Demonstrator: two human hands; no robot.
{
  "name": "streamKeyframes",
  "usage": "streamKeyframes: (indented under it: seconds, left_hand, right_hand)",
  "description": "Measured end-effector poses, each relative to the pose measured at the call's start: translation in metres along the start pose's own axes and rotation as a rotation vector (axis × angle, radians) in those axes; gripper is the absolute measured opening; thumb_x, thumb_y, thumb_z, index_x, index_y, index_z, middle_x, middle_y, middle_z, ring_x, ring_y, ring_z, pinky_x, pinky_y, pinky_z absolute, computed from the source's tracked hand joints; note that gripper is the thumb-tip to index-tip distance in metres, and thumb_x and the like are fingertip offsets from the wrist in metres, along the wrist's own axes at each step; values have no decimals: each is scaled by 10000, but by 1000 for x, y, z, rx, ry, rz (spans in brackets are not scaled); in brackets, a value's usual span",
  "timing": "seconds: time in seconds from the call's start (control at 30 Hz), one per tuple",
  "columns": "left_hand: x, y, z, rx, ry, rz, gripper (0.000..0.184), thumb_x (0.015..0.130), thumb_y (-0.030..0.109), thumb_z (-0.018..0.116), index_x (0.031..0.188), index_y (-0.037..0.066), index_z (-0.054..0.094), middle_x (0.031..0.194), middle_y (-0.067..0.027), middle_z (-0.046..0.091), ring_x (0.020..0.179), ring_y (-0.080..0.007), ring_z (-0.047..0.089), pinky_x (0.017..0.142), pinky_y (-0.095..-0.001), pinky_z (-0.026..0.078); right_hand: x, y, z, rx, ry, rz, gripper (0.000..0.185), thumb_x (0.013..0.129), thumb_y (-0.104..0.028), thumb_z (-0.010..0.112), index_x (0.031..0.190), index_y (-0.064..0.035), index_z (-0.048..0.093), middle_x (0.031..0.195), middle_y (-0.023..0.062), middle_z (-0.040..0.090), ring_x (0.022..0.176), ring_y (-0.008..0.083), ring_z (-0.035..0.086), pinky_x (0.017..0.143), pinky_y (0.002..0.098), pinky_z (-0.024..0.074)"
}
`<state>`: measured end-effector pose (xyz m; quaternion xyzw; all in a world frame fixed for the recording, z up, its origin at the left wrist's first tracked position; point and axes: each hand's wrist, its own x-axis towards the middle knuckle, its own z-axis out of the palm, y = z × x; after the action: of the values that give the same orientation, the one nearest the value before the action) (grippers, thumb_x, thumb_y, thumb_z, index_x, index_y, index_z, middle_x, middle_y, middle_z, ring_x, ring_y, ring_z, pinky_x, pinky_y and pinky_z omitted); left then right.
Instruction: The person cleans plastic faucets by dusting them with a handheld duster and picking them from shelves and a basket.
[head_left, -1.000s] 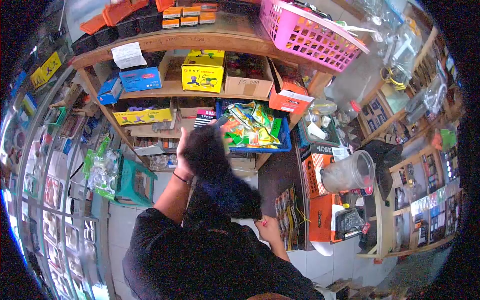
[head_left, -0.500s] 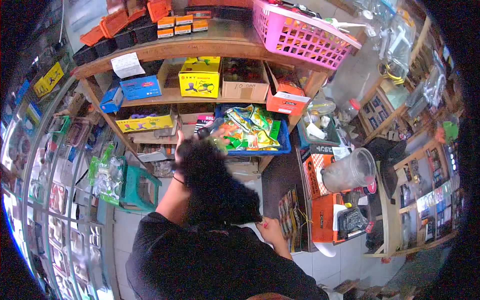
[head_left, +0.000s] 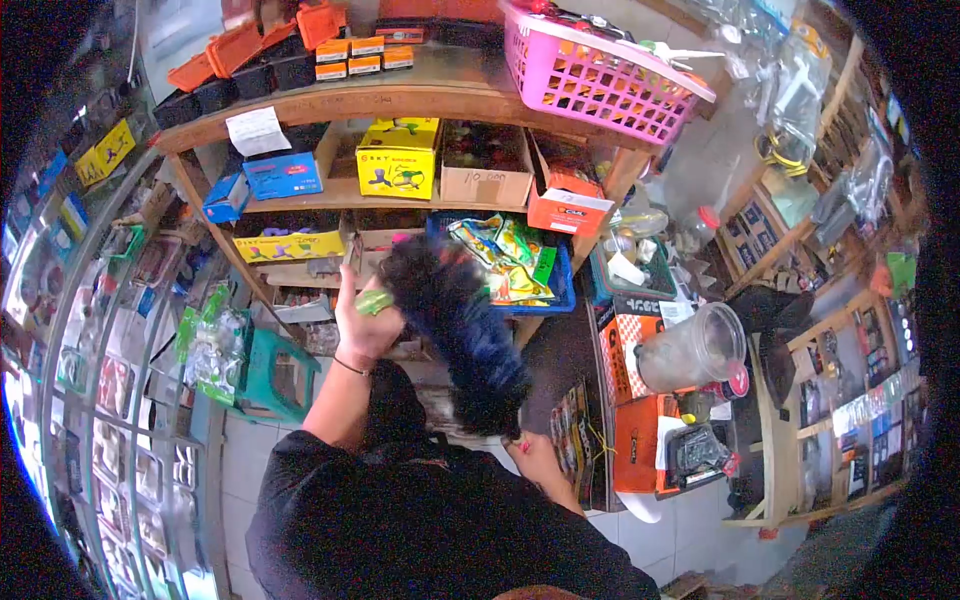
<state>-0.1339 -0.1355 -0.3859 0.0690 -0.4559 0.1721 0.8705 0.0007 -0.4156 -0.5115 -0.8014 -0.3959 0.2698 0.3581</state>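
A fluffy black duster point(head_left: 468, 335) with a dark blue middle slants up across the view. My right hand point(head_left: 535, 458) is closed around its lower end, and most of the handle is hidden. My left hand point(head_left: 362, 325) is raised to the left of the duster, thumb pointing up. In it is a small light-green item point(head_left: 374, 302), too blurred to name. Behind the duster's upper end stands a blue basket point(head_left: 566, 285) of colourful packets point(head_left: 515, 265), partly covered by the fluff.
A wooden shelf point(head_left: 400, 100) ahead carries a yellow box point(head_left: 398, 160), an orange-red box point(head_left: 568, 205) and a pink basket point(head_left: 600, 80). A green stool point(head_left: 275, 370) is at left beside glass cases. A clear plastic jar point(head_left: 690, 350) lies on boxes at right.
The duster's upper part has swung right, partly covering the blue basket. My left hand, mostly behind the duster before, now shows beside it with the light-green item. My right hand stays nearly in place.
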Motion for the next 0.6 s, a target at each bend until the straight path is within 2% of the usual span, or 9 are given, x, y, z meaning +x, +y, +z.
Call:
streamKeyframes:
  seconds: [0.07, 0.1, 0.13, 0.2, 0.23, 0.33, 0.4, 0.5, 0.6]
  left_hand:
    - [-4, 3, 9, 634, 670, 24, 873, 752, 701, 218, 1323, 41, 175, 1290, -211, 319, 1115, -429, 376, 923, -523, 311]
    - [0, -2, 17, 729, 757, 19, 860, 753, 700, 213, 1327, 61, 180, 1293, -211, 312, 1120, -424, 373, 943, -518, 282]
    - [0, 2, 13, 587, 607, -20, 844, 760, 690, 219, 1322, 61, 200, 1276, -203, 343, 1137, -416, 355, 953, -520, 264]
    - [3, 2, 16, 727, 686, 0, 817, 772, 670, 243, 1299, 46, 265, 1255, -187, 382, 1160, -375, 348, 975, -492, 251]
    - [8, 0, 17, 666, 917, 155, 794, 780, 651, 274, 1267, 27, 328, 1238, -173, 410, 1164, -328, 362, 982, -454, 257]
    - [12, 2, 21, 742, 821, 149, 791, 783, 641, 289, 1271, 19, 316, 1264, -185, 378, 1163, -337, 361, 974, -452, 268]
    - [5, 17, 17, 674, 538, -23, 761, 793, 622, 295, 1281, 37, 298, 1282, -171, 356, 1140, -330, 383, 949, -517, 278]
    - [0, 17, 26, 663, 935, 325, 728, 800, 602, 315, 1259, 38, 347, 1275, -157, 377, 1187, -301, 336, 987, -482, 235]
    - [-4, 15, 30, 620, 916, 319, 744, 796, 611, 310, 1264, 34, 339, 1269, -149, 389, 1166, -319, 362, 985, -480, 242]
  right_hand:
    - [6, 7, -1, -68, -25, -188, 212, 703, -234, 584, 683, -27, 541, 578, 157, 538, 537, 291, 552, 510, 362, 421]
    - [10, 8, -3, -51, -24, -201, 212, 703, -234, 584, 683, -27, 541, 578, 157, 538, 537, 291, 552, 510, 362, 421]
    - [13, 9, -7, -53, -74, -160, 208, 710, -233, 582, 699, -28, 549, 585, 157, 543, 539, 286, 554, 516, 360, 424]
    - [17, 3, -2, -35, -121, -124, 206, 716, -232, 580, 715, -28, 557, 592, 158, 548, 542, 280, 556, 523, 357, 427]
    - [18, 0, 0, -12, -131, -74, 207, 721, -233, 579, 724, -27, 557, 598, 158, 550, 544, 279, 557, 530, 354, 430]
    - [23, -5, -3, 17, -141, -133, 191, 733, -213, 569, 731, -22, 554, 619, 175, 551, 547, 280, 557, 542, 344, 438]
    - [32, -5, -2, -98, -127, -261, 163, 736, -187, 556, 748, -24, 550, 652, 193, 554, 581, 313, 562, 562, 360, 445]
    - [40, -8, 0, -43, -191, -172, 171, 732, -195, 572, 774, -30, 562, 647, 193, 551, 599, 337, 562, 559, 368, 440]
    - [41, -4, -2, -29, -183, -176, 170, 729, -191, 596, 760, -25, 574, 596, 177, 537, 539, 294, 557, 512, 346, 426]
